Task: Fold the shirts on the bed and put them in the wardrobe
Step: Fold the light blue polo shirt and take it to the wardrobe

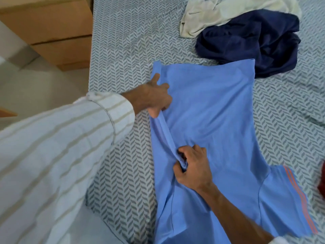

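A light blue shirt [216, 120] lies spread on the bed, its right sleeve with orange stripes at the lower right. Along the shirt's left side runs a raised fold of fabric. My left hand [154, 95] pinches that fold near the shirt's far left edge. My right hand [191, 166] grips the same fold nearer to me, with bunched cloth between thumb and fingers. A dark navy shirt [253, 43] lies crumpled beyond the blue one, and a cream shirt [226, 13] lies behind it at the far edge of view.
The bed [123, 50] has a grey and white leaf-pattern sheet. A wooden cabinet with drawers [58, 32] stands on the floor at the upper left. A dark red cloth [321, 180] shows at the right edge.
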